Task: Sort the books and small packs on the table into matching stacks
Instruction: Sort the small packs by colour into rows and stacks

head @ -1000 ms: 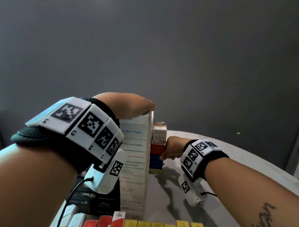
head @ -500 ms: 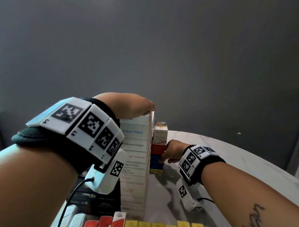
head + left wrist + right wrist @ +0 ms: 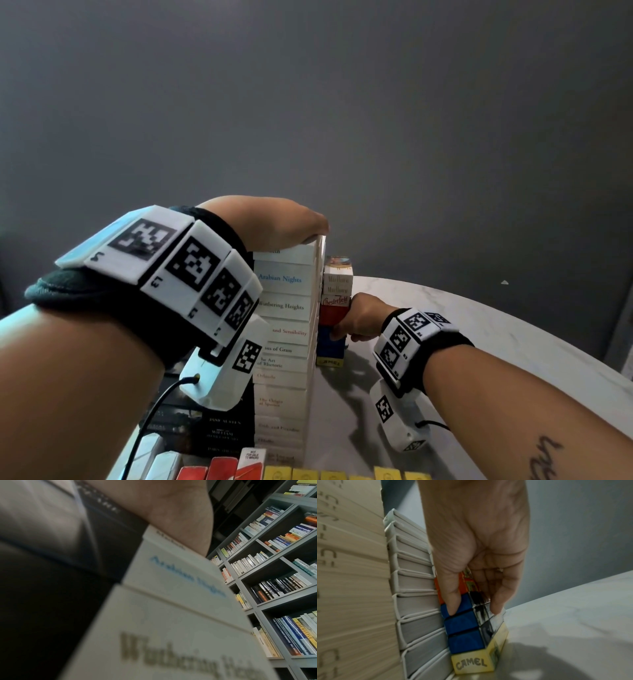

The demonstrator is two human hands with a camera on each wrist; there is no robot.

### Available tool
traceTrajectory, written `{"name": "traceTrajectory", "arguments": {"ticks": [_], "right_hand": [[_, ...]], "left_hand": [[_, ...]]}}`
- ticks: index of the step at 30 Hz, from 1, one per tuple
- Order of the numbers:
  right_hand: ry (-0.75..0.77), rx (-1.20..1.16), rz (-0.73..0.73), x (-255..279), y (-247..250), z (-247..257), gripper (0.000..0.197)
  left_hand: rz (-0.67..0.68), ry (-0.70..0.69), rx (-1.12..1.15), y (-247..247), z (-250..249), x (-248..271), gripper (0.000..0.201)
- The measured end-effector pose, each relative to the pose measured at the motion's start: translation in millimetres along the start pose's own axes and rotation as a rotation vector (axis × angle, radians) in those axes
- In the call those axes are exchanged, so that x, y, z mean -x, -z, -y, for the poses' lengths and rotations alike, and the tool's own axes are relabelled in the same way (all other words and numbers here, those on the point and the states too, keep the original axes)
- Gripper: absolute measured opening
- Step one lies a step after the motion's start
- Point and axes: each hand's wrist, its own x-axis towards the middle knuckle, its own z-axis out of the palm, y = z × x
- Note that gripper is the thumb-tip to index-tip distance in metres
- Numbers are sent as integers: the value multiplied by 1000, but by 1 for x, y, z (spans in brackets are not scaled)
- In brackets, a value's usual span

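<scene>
A tall stack of white books (image 3: 284, 342) stands mid-table. My left hand (image 3: 291, 226) lies on its top book, and the left wrist view shows the palm (image 3: 171, 513) resting above the "Arabian Nights" spine (image 3: 171, 577). Its fingers are hidden. Against the books' right side stands a narrow stack of small packs (image 3: 337, 284): white Marlboro ones, a red Chesterfield (image 3: 334, 308), blue ones (image 3: 462, 628) and a yellow Camel (image 3: 471, 662) at the bottom. My right hand (image 3: 356, 318) pinches this stack at the top blue pack, thumb (image 3: 452, 604) on the front and fingers (image 3: 496, 605) on the right side.
Black books (image 3: 222, 428) lie left of the white stack. Rows of white (image 3: 154, 462), red (image 3: 219, 469) and yellow packs (image 3: 308, 474) line the near edge. The marble table (image 3: 479, 342) extends to the right. A bookshelf (image 3: 274, 574) stands beyond.
My right hand has slid slightly lower and closer along the pack stack. The left hand and both stacks have stayed in place.
</scene>
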Motion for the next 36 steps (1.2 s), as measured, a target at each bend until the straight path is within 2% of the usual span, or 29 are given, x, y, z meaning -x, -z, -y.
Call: {"name": "traceTrajectory", "arguments": {"ticks": [6,10,21,36], "right_hand": [[-4,-77,42,0,3,-3,46],[-11,-90,55,0,5,-3,41],[-2,-137,30,-4,3,-4,46],[-11,-140,10,-6,3,-6,47]], "left_hand": [[6,-9,-26,0,-1,0,25],[-25,-4,44,-1,1,-2,21],[12,4,-28,0,-3,2,32],[20,-2,-37,0,-3,1,31]]}}
